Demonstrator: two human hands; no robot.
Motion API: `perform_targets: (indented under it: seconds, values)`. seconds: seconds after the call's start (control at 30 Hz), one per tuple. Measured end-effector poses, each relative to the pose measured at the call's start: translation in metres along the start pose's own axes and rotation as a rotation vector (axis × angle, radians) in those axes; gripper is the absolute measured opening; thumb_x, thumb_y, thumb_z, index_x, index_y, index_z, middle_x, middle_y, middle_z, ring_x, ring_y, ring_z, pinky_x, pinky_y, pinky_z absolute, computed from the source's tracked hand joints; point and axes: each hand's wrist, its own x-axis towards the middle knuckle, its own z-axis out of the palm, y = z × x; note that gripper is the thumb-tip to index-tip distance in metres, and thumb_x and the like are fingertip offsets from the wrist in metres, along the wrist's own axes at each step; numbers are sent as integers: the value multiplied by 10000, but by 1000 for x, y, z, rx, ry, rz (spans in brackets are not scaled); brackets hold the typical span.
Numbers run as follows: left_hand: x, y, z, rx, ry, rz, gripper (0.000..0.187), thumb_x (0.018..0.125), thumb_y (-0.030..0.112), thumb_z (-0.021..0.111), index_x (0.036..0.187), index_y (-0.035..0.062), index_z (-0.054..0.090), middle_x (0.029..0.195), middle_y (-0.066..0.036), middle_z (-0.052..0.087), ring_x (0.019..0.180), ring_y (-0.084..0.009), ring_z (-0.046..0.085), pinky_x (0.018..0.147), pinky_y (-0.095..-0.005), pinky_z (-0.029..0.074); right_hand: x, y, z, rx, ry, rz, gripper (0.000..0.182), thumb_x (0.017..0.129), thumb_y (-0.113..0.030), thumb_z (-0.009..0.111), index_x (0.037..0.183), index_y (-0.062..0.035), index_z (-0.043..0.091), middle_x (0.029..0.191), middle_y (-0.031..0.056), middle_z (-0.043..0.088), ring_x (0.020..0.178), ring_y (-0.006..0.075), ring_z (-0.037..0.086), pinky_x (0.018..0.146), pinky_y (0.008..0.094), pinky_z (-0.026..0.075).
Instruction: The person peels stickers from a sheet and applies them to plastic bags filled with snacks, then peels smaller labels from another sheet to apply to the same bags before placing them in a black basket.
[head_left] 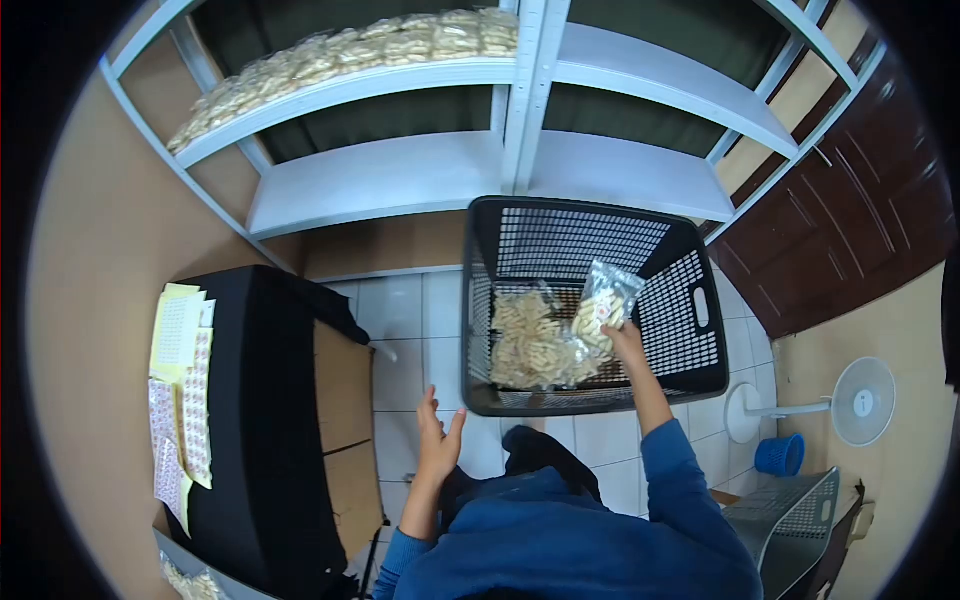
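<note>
My right hand (624, 343) reaches into a black plastic basket (596, 402) and grips a clear plastic bag of pale snack pieces (604, 300). The bag is tilted, its empty clear end pointing up and away from me. More bags of the same pale pieces (528, 340) lie in the left half of the basket, beside and partly under the held one. Outside the basket's near left corner, my left hand (438, 436) hovers with its fingers apart and nothing in it.
Ahead stands a metal shelf rack (400, 75), its upper left shelf lined with packed bags (380, 50). At left, label sheets (180, 350) lie on a black-covered table (270, 400). To the right are a white fan (862, 402), a blue bin (780, 456) and a grey basket (795, 515).
</note>
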Motion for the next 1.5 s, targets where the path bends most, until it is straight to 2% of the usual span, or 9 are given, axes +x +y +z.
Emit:
perform_targets:
  seconds: [0.17,0.5,0.57,0.73,0.87,1.0,1.23,1.43,1.5]
  values:
    - [9,-18,63,114,115,23,660,819,138,547,1341,28,159,1317,-205,234,1207,-326,318,941,-406,344,66,91,-15,196,-246,567,372,792,-143,591,1136,-113,452,1049,42,548,929,182,538,788,368,435]
    - [6,9,73,7,139,-122,762,739,-48,577,1350,33,130,1290,-173,273,1143,-275,406,908,-323,413,94,149,47,160,-467,634,444,791,-266,603,1172,-113,435,1104,61,516,1001,198,488,845,349,391]
    - [5,6,70,98,108,-77,745,749,-8,587,1346,23,141,1299,-189,275,1131,-285,416,890,-340,420,101,183,56,-743,-91,403,567,731,-342,619,1200,-77,439,1156,149,519,980,279,540,846,324,424]
    - [-6,4,48,271,95,-63,685,786,97,586,1326,11,174,1293,-205,297,1108,-308,434,877,-371,401,86,137,75,-432,-164,67,298,712,-316,615,818,-42,661,819,130,643,794,252,609,732,307,458]
    - [-19,17,-4,139,224,-17,313,846,148,515,1104,-13,442,1136,-156,483,1032,-252,485,837,-338,399,50,53,105,-294,102,-623,92,678,-95,698,681,-41,624,755,73,604,766,178,560,657,256,445]
    - [-62,49,-102,94,444,-12,198,874,112,441,769,-10,557,932,-113,585,844,-229,531,711,-314,427,-27,-56,177,-116,159,-848,257,782,-50,591,574,0,450,626,55,462,628,149,428,561,265,339]
    - [-184,31,-257,-48,1184,197,494,738,-127,533,1182,3,362,1246,-155,420,956,-231,586,786,-255,493,-155,-85,365,234,-399,-872,166,808,69,459,970,36,448,956,118,449,869,221,555,781,314,456]
    - [-290,-8,-336,47,1625,-146,528,673,10,689,1132,24,429,1032,-151,550,632,-131,569,558,-234,467,-262,-72,451,130,-886,-586,357,700,64,647,1011,5,481,1057,100,498,689,137,596,561,199,474]
    - [-303,-9,-363,867,1532,-184,478,628,42,700,1058,40,490,1012,-123,543,817,-212,561,700,-323,459,-285,-71,468,34,-950,-894,287,684,51,663,929,-9,528,1001,97,516,616,113,562,526,199,452]
